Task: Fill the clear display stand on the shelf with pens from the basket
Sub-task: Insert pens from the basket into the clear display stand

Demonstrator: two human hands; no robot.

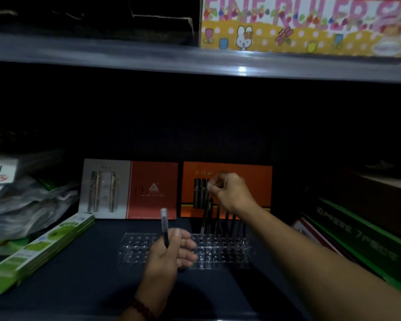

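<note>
Pen-seating step under way at the clear perforated plastic display stand [137, 251], which is sitting mid-way along the dark shelf [79, 286].
The right hand [229, 193] is pinching the top of a slim dark pen [206, 214] in closed fingers, apparently seating it among the upright pens [227, 225]. The left hand [169, 253] is gripping a clear-capped black pen [164, 225], which next needs its tip lining over a free hole.

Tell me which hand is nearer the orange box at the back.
Right. The right hand is raised in front of the orange box, pinching a pen above the clear stand. The left hand is lower, at the stand's front, holding another pen.
</note>
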